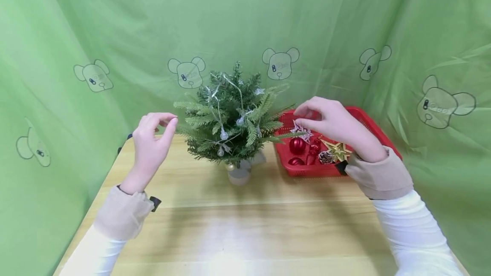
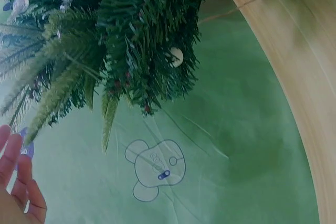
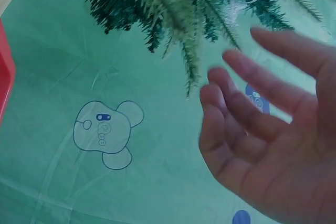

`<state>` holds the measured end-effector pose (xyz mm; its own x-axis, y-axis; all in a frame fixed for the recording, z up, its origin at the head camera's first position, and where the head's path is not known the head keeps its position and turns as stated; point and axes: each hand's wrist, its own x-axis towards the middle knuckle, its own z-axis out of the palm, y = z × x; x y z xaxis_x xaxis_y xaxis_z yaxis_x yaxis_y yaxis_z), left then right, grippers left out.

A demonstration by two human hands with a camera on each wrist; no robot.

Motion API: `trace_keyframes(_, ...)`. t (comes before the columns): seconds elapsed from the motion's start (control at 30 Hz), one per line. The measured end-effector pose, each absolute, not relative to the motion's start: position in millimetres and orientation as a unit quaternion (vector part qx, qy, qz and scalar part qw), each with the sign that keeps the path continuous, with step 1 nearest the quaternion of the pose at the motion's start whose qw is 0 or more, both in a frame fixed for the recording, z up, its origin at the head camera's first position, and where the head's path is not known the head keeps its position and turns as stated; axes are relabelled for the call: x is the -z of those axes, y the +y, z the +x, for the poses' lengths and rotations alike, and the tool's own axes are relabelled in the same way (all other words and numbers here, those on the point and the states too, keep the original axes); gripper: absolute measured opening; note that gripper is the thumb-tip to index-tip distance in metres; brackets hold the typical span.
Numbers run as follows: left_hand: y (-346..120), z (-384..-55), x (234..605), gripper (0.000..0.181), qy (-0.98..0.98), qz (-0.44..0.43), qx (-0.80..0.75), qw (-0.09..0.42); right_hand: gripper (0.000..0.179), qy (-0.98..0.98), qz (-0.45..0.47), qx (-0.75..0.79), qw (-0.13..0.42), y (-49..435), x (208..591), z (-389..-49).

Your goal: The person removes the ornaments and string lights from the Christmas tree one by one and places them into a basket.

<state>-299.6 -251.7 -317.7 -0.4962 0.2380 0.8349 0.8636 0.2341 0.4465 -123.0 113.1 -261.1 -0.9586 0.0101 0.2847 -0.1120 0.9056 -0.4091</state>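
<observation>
A small artificial Christmas tree (image 1: 230, 118) stands upright on the table, its pale round base (image 1: 238, 177) showing below the branches. Clear bulbs on a string of lights (image 1: 224, 134) hang among its needles. To the tree's left, my left hand (image 1: 149, 139) is raised with loosely bent fingers and holds nothing; the left wrist view shows its fingertips near a branch tip. On the other side, my right hand (image 1: 330, 118) hovers above the red basket's left part. Its fingers (image 3: 236, 103) are relaxed, with nothing between them, close to the branches.
In the red basket (image 1: 285, 167) lie red baubles (image 1: 297, 145), a gold star (image 1: 338, 151), a silvery snowflake-like ornament (image 1: 301, 132) and a pinecone (image 1: 326, 157). The wooden table (image 1: 192, 225) extends toward me. Green curtain (image 1: 230, 12) with bear-head prints surrounds it.
</observation>
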Motion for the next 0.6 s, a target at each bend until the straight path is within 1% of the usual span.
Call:
trace_keyframes(0.13,-254.8,-305.7,318.7,0.012,-0.736,-0.37,0.475,0.308,0.018,-0.976,0.075,-0.182,0.089,110.8,262.7,-116.8)
trace_keyframes(0.23,-256.1,-306.6,320.1,0.012,-0.747,-0.362,0.471,0.298,0.015,-0.979,0.093,-0.167,0.065,109.7,262.9,-114.5)
trace_keyframes(0.4,-256.8,-302.8,323.5,0.011,-0.749,-0.354,0.483,0.284,0.017,-0.982,0.075,-0.168,0.054,109.5,263.8,-115.7)
trace_keyframes(0.6,-258.1,-300.0,327.8,0.009,-0.741,-0.355,0.487,0.295,0.019,-0.982,0.071,-0.169,0.053,112.5,266.9,-122.5)
